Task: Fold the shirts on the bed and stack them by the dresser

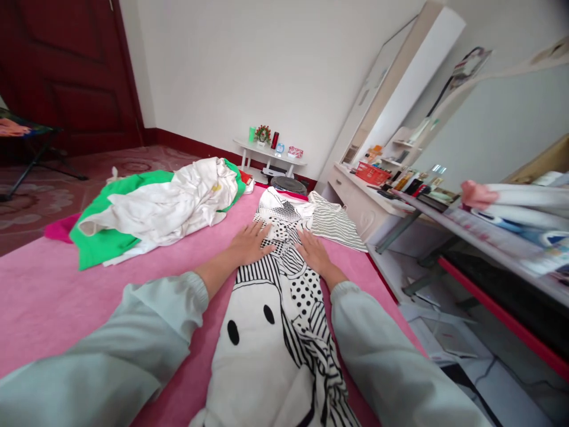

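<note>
A white garment (271,332) with black stripes, dots and a cartoon face lies spread lengthwise on the pink bed cover (53,296). My left hand (251,242) rests flat on its left side, fingers stretched out. On the right side of the same garment lies my right hand (313,250), also flat and open. Both arms wear pale grey-green sleeves. A striped piece of cloth (335,224) lies just beyond my right hand.
A heap of white and green clothes (155,210) lies on the bed to the left. A dresser (364,201) with bottles and a red basket (371,173) stands at the right. A small white shelf (269,155) is by the far wall, a dark red door (66,71) at the left.
</note>
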Demonstrator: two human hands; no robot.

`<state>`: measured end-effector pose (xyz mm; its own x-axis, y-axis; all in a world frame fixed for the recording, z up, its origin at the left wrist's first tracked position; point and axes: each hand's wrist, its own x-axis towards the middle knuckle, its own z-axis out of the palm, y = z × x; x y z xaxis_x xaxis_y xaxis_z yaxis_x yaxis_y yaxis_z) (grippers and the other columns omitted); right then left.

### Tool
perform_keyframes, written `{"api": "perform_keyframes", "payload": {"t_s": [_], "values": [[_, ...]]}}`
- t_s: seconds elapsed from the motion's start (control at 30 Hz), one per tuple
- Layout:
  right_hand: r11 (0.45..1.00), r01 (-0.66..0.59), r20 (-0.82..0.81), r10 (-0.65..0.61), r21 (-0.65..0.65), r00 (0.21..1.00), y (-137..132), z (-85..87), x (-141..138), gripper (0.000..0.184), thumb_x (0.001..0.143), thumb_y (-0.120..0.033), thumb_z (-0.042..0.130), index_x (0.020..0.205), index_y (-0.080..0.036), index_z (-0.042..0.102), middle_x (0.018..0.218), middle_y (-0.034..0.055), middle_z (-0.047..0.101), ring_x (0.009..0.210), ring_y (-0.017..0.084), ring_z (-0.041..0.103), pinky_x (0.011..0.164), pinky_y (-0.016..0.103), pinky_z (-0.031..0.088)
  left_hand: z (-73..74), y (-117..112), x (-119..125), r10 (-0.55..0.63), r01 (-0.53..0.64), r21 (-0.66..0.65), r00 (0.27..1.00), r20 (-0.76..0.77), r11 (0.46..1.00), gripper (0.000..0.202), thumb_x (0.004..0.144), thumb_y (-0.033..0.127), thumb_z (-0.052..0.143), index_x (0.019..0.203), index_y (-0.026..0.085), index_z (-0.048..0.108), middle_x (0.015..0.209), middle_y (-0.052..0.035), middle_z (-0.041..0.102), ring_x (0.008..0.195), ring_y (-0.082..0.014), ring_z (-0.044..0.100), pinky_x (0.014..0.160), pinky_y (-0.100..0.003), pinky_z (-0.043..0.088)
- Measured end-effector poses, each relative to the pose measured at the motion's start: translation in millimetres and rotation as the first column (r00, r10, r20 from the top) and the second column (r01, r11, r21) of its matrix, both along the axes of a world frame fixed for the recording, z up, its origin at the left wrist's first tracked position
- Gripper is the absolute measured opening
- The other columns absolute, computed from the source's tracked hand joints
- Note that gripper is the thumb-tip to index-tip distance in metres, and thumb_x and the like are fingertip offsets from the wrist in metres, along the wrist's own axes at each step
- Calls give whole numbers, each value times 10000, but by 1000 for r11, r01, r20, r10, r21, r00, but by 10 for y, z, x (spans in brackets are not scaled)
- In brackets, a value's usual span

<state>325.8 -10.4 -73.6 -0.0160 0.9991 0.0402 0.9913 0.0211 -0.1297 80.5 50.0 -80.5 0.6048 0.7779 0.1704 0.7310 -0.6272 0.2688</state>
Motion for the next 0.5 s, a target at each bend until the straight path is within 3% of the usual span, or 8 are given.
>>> {"api": "perform_keyframes", "payload": {"t_s": [0.2,0.37,0.5], "values": [[1000,6,-1,-6,-2,1000,-409,44,-131,622,936,-585,167,1478,-282,207,1563,40,104,1430,234,99,1130,488,126,-1,-400,-259,-63,64,31,998,-31,997,689,897,661,226,1454,260,296,1551,-88,161,1419,-285,131,1131,-466,101],[998,7,-50,-4,67,999,-666,51,-229,576,950,-546,202,1452,-279,292,1548,35,181,1422,230,152,1131,490,153,47,-680,-409,-99,100,9,993,-57,995,600,933,585,256,1447,281,304,1555,-65,136,1425,-256,111,1136,-470,96],[989,-83,-113,96,119,989,-970,90,-258,515,962,-466,260,1418,-259,376,1520,52,266,1404,230,221,1131,486,196,108,-895,-616,-189,188,-19,982,-28,982,552,950,534,275,1439,282,320,1548,-59,164,1422,-236,132,1142,-458,107]]}}
